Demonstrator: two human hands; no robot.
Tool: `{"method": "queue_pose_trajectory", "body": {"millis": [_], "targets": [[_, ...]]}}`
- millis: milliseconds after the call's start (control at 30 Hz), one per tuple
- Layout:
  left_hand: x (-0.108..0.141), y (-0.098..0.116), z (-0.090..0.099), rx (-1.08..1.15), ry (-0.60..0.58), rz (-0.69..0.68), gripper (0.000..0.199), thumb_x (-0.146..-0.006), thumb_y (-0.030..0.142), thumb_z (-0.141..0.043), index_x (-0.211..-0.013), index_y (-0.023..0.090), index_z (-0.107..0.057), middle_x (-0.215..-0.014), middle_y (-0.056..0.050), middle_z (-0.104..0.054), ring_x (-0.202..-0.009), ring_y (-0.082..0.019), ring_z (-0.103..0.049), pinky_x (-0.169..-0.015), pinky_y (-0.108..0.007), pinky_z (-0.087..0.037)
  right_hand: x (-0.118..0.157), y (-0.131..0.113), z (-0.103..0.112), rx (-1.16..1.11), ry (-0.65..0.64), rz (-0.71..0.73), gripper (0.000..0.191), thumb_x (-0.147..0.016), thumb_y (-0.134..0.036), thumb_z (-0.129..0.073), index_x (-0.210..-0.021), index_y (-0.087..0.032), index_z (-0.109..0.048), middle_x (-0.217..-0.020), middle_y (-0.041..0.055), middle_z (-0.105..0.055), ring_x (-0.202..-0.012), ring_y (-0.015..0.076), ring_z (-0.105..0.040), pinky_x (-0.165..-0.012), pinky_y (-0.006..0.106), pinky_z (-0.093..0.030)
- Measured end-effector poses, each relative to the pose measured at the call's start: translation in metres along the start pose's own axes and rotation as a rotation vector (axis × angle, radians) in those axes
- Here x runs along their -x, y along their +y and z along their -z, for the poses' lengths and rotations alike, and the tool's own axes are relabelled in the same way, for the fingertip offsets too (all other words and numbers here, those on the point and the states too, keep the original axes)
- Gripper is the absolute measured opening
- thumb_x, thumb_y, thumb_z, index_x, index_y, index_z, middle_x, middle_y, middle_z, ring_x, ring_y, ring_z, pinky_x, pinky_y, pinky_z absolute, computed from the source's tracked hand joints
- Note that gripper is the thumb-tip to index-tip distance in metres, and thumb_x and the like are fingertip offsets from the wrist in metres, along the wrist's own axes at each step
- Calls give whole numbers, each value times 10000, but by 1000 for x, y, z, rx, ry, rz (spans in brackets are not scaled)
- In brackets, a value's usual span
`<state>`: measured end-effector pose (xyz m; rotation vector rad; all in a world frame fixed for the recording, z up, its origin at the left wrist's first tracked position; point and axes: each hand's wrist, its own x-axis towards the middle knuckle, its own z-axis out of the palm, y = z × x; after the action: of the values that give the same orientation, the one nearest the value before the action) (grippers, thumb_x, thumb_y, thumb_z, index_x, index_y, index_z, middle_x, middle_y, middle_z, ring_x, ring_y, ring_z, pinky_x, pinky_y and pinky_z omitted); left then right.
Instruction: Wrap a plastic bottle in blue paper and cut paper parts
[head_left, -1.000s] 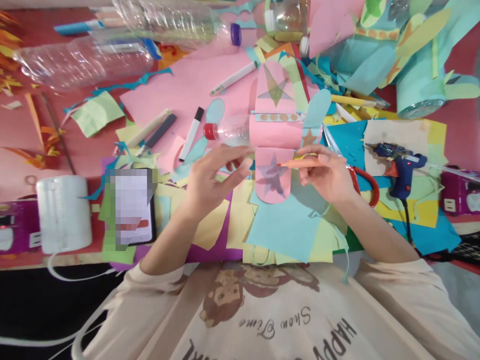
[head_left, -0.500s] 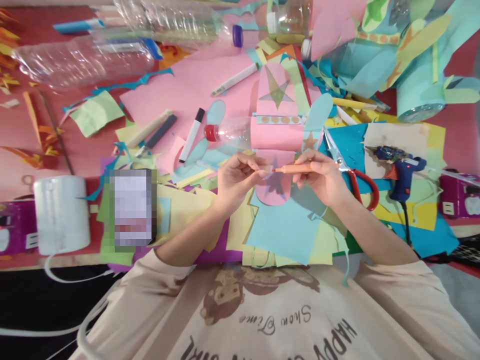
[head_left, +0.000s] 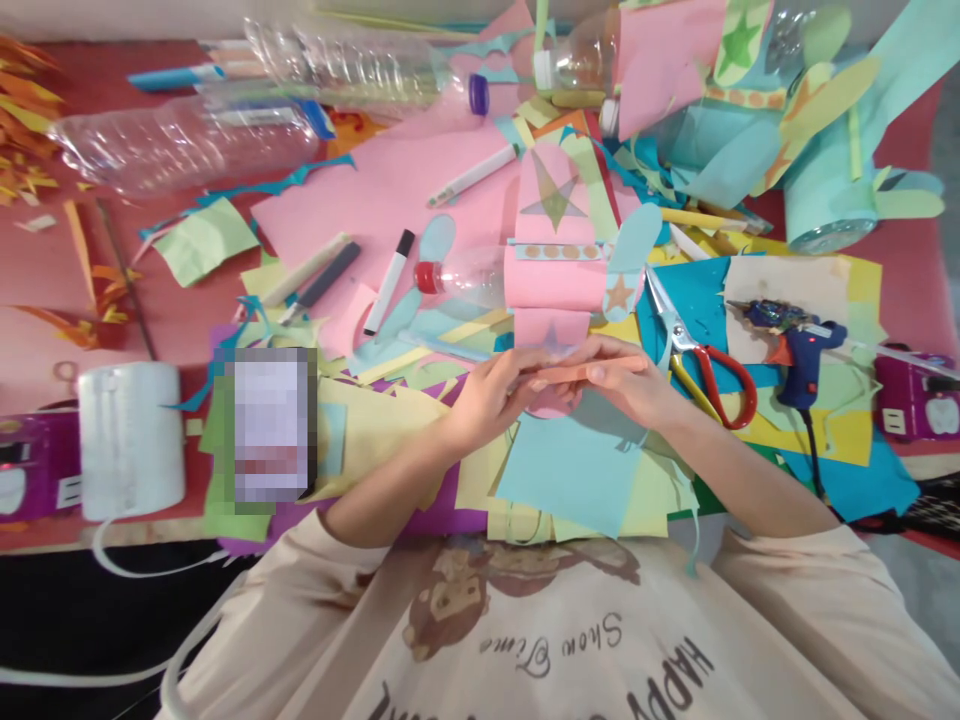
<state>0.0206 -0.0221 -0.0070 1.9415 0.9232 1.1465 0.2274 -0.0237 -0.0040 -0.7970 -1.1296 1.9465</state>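
Just on the body side of the hands, a loose pale blue sheet (head_left: 574, 470) overlaps other scraps; a dragging wrist might, I'd judge, pull that pile askew. Above it, the left hand (head_left: 499, 390) and right hand (head_left: 630, 385) meet, both partly closed, fingers curled around an orange marker (head_left: 570, 374). The left fingers pinch toward one end while the right thumb lies along the barrel. Those left fingers hide the tip, so I cannot tell whether it is capped. Were it bare, a slip could streak the pink paper beneath. Beside the right hand lie open scissors (head_left: 679, 333), which a sideways sweep of that arm could shove.

Immediately beyond and partly under the hands sits the pink-wrapped bottle (head_left: 555, 285), on its side. Being light and round, it would probably roll or crease its near wing if knuckles pressed down.

As for looks, the marker is slim, plain and peach-orange. The bottle's red cap (head_left: 426, 277) points to the left hand's side, with clear plastic behind it. Its near wing is mostly covered by fingers. Farther off come a blue strip (head_left: 559, 251) with tan dots, then the far wing (head_left: 551, 165), rounded and bearing a dull greyish-green star.
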Motion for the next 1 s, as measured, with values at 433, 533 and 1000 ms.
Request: {"method": "queue_pose_trajectory", "body": {"millis": [433,533,1000], "targets": [[3,3,-8,266,-54,221,239,-986,421,-375,-982,238,-528,-498,91,-380,-380,-74,-373,-390,-185,-332,3,-7,-5,359,74,119,189,-824,-393,-682,-896,-222,-721,-907,40,-719,-837,160,-673,-712,284,-535],[4,3,-7,149,-25,162,234,-991,381,-363,-965,228,-538,-561,64,-479,-429,-74,-435,-439,-187,-383,0,-6,-7,344,80,110,187,-826,-395,-676,-882,-221,-719,-886,37,-722,-807,159,-673,-694,286,-536],[-6,0,10,64,185,108,133,-951,255,-468,-948,204,-590,-841,-17,-675,-596,-77,-635,-514,-187,-485,-1,-45,61,945,614,535,548,-735,-327,-772,-1246,-311,-575,-1263,83,-594,-1093,216,-595,-892,377,-492]]}}
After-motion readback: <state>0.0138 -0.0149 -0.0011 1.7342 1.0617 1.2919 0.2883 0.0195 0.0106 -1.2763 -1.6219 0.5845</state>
